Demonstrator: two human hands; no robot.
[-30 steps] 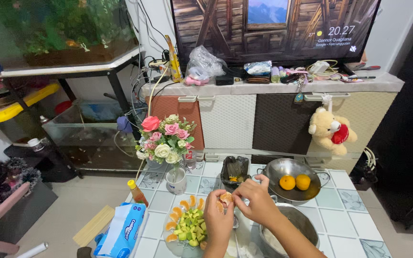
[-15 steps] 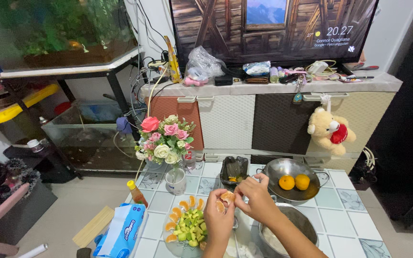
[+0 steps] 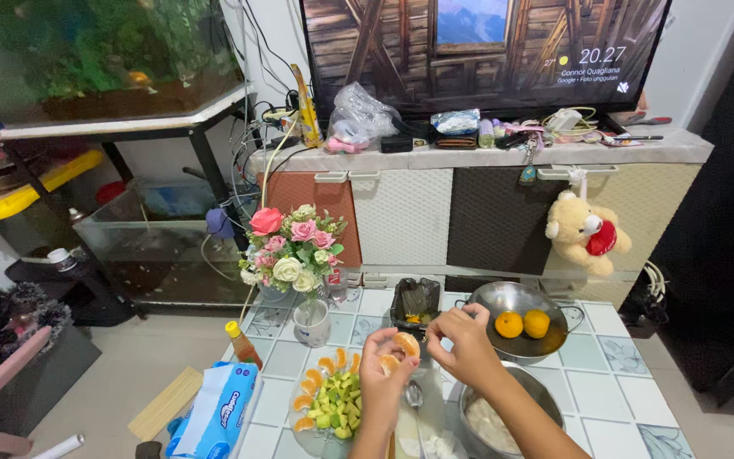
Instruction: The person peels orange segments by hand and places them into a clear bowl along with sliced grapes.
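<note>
My left hand holds a peeled orange piece at its fingertips above the tiled table. My right hand pinches at that same orange piece from the right. Just left of my hands, a glass plate carries orange segments round its rim and green fruit cubes in the middle. A spoon lies below my hands. Beyond my right hand, a metal bowl holds two whole oranges. A second metal bowl sits under my right forearm.
A flower vase, a small orange-capped bottle, a blue tissue pack and a dark tray stand on the table. Behind are a cabinet with a hanging teddy bear, a large screen and fish tanks.
Both hands stay together on the orange piece, with only slight finger movement. Nothing else has shifted.
</note>
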